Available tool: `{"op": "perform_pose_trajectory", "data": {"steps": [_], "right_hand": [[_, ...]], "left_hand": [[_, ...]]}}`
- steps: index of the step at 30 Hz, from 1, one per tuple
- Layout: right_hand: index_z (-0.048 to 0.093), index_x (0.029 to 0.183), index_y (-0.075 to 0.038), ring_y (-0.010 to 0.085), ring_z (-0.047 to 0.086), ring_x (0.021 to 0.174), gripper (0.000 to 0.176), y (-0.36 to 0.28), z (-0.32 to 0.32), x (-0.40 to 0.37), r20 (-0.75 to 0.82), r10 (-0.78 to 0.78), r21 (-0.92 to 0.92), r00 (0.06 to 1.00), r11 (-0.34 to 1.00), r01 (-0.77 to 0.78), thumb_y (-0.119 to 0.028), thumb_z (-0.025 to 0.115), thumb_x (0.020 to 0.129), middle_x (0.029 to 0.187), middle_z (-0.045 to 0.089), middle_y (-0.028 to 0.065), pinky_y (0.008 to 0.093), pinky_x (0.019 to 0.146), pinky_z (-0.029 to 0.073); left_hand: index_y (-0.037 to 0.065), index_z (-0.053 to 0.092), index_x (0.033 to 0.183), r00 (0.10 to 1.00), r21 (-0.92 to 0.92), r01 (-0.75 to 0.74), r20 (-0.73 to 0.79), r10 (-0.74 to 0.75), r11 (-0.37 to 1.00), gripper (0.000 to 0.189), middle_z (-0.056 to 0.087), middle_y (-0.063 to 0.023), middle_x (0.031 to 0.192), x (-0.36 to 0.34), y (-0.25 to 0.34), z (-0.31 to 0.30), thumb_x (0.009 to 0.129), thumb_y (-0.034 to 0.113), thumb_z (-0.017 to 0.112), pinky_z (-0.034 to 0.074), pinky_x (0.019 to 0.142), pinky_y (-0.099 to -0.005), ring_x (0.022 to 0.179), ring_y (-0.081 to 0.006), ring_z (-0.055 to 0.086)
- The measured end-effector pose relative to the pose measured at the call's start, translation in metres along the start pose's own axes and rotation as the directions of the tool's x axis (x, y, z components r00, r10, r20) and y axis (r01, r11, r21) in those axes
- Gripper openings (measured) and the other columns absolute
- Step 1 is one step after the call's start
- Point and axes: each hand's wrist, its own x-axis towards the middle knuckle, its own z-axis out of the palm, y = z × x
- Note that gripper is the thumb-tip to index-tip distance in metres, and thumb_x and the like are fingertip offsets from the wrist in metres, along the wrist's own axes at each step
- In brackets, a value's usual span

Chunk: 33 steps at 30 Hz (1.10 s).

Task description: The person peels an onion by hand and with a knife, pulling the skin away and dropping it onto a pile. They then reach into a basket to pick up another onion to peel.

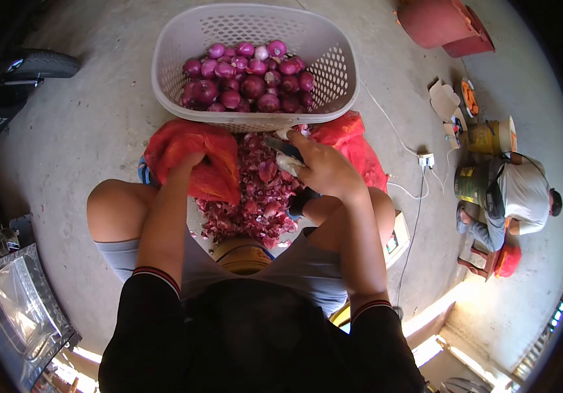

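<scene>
My left hand (193, 156) reaches into a red mesh bag (163, 147), and its fingers are hidden inside. My right hand (324, 165) is closed around a knife (284, 149), whose dark blade points left over a heap of red onion skins (248, 196). Pale wrapping shows by the fingers of that hand. Just beyond both hands stands a grey plastic basket (255, 118) with many peeled purple onions (252, 86) in it. A second piece of red mesh (360, 147) lies to the right of the skins, behind my right hand.
A yellowish round container (242, 255) sits between my knees. White cables and a power socket (426, 160) lie on the floor at right. Farther right another person (524, 196) sits near buckets (484, 137). A tire (45, 64) stands at upper left, red containers (435, 23) at upper right.
</scene>
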Motion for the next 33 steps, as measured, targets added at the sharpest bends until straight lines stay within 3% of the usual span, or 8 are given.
{"op": "perform_pose_trajectory", "data": {"steps": [4, 7, 10, 13, 22, 25, 27, 33], "right_hand": [[0.044, 0.117, -0.002, 0.0398, 0.058, 0.088, 0.045, 0.001, 0.000, 0.001, 0.017, -0.013, 0.002, 1.000, 1.000, 0.013, -0.031, 0.056, 0.085, 0.093, 0.060, 0.0240, 0.0478, 0.074, 0.045], [0.045, 0.117, -0.002, 0.0399, 0.058, 0.088, 0.046, 0.001, 0.000, 0.002, 0.045, -0.005, -0.004, 0.999, 1.000, 0.005, -0.033, 0.056, 0.085, 0.092, 0.060, 0.0239, 0.0478, 0.074, 0.045], [0.045, 0.118, -0.002, 0.0400, 0.058, 0.088, 0.045, -0.003, -0.003, 0.002, 0.085, 0.015, -0.001, 0.996, 1.000, -0.015, -0.032, 0.056, 0.085, 0.093, 0.060, 0.0239, 0.0477, 0.074, 0.045], [0.043, 0.121, -0.002, 0.0394, 0.058, 0.090, 0.048, -0.006, -0.003, 0.004, 0.088, -0.032, 0.036, 0.996, 0.999, 0.029, -0.030, 0.057, 0.085, 0.096, 0.060, 0.0244, 0.0466, 0.076, 0.045], [0.042, 0.123, 0.002, 0.0366, 0.059, 0.097, 0.057, -0.019, 0.001, 0.005, -0.002, -0.095, 0.260, 0.995, 0.961, 0.092, -0.028, 0.064, 0.080, 0.103, 0.060, 0.0242, 0.0414, 0.079, 0.046], [0.046, 0.119, 0.000, 0.0362, 0.059, 0.094, 0.055, -0.013, -0.001, 0.005, 0.028, -0.051, 0.282, 0.998, 0.958, 0.041, -0.031, 0.066, 0.078, 0.099, 0.061, 0.0227, 0.0413, 0.076, 0.046], [0.048, 0.117, -0.002, 0.0359, 0.060, 0.091, 0.053, -0.009, -0.004, 0.006, 0.085, 0.007, 0.237, 0.996, 0.971, -0.028, -0.031, 0.067, 0.077, 0.097, 0.061, 0.0218, 0.0413, 0.075, 0.046], [0.046, 0.122, 0.001, 0.0324, 0.060, 0.094, 0.051, 0.005, -0.003, 0.006, 0.177, -0.033, 0.042, 0.984, 0.999, 0.026, -0.018, 0.066, 0.079, 0.103, 0.060, 0.0212, 0.0369, 0.077, 0.046]], "left_hand": [[0.004, 0.060, 0.110, 0.981, -0.404, 0.000, 0.176, 0.078, 0.915, 0.045, 0.061, -0.0149, 0.107, -0.034, 0.032, -0.043, 0.080, 0.037, 0.054, 0.046, 0.090, -0.0379, 0.097, -0.0236, 0.060], [0.003, 0.060, 0.109, 0.953, -0.451, -0.011, 0.266, 0.146, 0.893, 0.046, 0.061, -0.0147, 0.106, -0.063, 0.051, -0.066, 0.080, 0.038, 0.054, 0.046, 0.090, -0.0376, 0.097, -0.0229, 0.060], [0.006, 0.060, 0.111, 0.930, -0.093, -0.121, 0.336, 0.145, 0.988, 0.047, 0.062, -0.0079, 0.103, -0.079, 0.066, -0.091, 0.079, 0.040, 0.058, 0.044, 0.080, -0.0305, 0.089, -0.0167, 0.057], [0.006, 0.060, 0.111, 0.907, -0.405, -0.111, 0.332, 0.259, 0.908, 0.042, 0.062, -0.0086, 0.103, -0.143, 0.106, -0.118, 0.081, 0.035, 0.055, 0.043, 0.081, -0.0292, 0.092, -0.0158, 0.057], [-0.001, 0.050, 0.120, 0.912, -0.897, -0.296, -0.162, 0.377, 0.329, 0.040, 0.058, -0.0065, 0.110, -0.179, 0.142, -0.077, 0.093, 0.028, 0.049, 0.044, 0.087, -0.0277, 0.097, -0.0155, 0.057], [0.003, 0.052, 0.121, 0.908, -0.709, -0.205, 0.119, 0.402, 0.675, 0.039, 0.058, -0.0060, 0.108, -0.183, 0.141, -0.077, 0.092, 0.029, 0.050, 0.048, 0.070, -0.0255, 0.093, -0.0120, 0.055], [0.002, 0.054, 0.115, 0.807, -0.584, -0.392, 0.154, 0.571, 0.711, 0.037, 0.059, -0.0037, 0.100, -0.165, 0.130, -0.051, 0.093, 0.031, 0.050, 0.045, 0.080, -0.0272, 0.089, -0.0105, 0.054], [0.004, 0.050, 0.121, 0.808, -0.778, -0.194, 0.219, 0.547, 0.598, 0.036, 0.055, -0.0046, 0.107, -0.162, 0.138, -0.039, 0.091, 0.023, 0.050, 0.040, 0.089, -0.0266, 0.100, -0.0118, 0.050]]}}
